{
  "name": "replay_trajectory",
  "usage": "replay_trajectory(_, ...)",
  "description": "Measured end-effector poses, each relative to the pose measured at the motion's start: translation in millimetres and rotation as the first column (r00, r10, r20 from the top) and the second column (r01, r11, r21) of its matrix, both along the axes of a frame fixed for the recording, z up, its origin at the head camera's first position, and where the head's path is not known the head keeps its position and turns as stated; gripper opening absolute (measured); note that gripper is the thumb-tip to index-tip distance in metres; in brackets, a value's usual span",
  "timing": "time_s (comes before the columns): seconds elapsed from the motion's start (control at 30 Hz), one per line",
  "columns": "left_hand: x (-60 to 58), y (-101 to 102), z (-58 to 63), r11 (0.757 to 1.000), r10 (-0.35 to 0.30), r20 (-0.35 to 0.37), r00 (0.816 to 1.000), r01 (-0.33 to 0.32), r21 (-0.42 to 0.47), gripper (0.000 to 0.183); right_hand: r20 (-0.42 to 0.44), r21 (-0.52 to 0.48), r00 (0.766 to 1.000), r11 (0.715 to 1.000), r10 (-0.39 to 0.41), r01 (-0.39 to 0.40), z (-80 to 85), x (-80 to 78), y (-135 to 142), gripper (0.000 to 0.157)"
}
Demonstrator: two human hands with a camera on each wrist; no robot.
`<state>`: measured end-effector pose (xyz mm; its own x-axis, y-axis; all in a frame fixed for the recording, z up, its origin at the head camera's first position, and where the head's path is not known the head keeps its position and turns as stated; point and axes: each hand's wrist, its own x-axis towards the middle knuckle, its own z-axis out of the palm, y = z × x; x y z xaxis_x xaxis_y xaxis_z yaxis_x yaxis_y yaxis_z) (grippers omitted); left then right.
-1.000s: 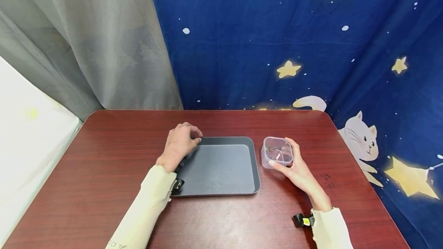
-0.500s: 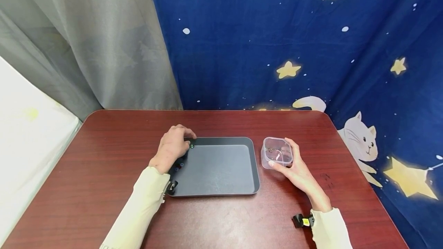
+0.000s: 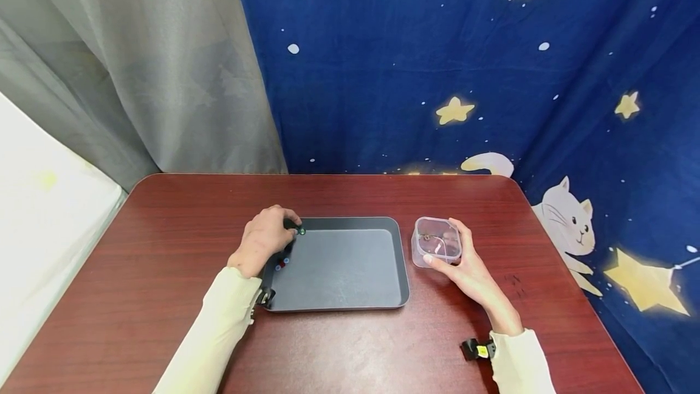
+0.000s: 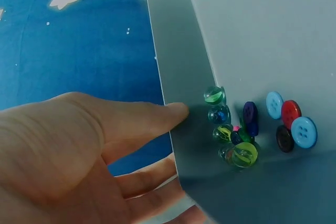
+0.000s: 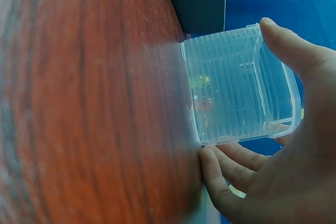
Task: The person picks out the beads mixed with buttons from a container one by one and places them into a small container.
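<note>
A grey rectangular tray (image 3: 350,266) lies on the table. In its far left corner, several glass marbles (image 4: 239,155) cluster beside several four-hole buttons (image 4: 304,132), light blue, red and dark. My left hand (image 3: 262,239) is at that corner by the marbles. In the left wrist view its thumb overlaps the tray wall, while the other fingers pass behind the rim; nothing is visibly held. My right hand (image 3: 474,275) grips a clear plastic box (image 5: 231,87) right of the tray, thumb on one side and fingers on the other. Small yellow-green and reddish items show inside the box.
The dark red wooden table (image 3: 361,348) has its far edge against a blue starry curtain (image 3: 372,90) and a grey curtain (image 3: 186,78). A white surface (image 3: 44,217) stands at the left.
My left hand has shifted left and slightly nearer along the tray's far rim, baring a green marble and more of the buttons. The right hand and box have stayed in place.
</note>
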<state>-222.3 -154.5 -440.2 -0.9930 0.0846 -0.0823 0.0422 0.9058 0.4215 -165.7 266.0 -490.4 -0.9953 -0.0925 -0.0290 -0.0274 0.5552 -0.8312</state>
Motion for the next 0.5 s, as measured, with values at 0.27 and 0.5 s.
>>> replay_trajectory(0.27,-3.1,-0.7,0.3,1.000,0.003,0.016,1.000,-0.003,-0.007,0.021,-0.002,0.007,1.000,1.000,-0.002,0.002,1.8,0.9,-1.2,0.098)
replay_trajectory(0.5,-4.9,-1.4,-0.8,0.999,0.003,0.027,1.000,-0.003,-0.032,0.020,-0.003,-0.008,1.000,1.000,-0.003,0.003,-0.5,0.2,-1.0,0.098)
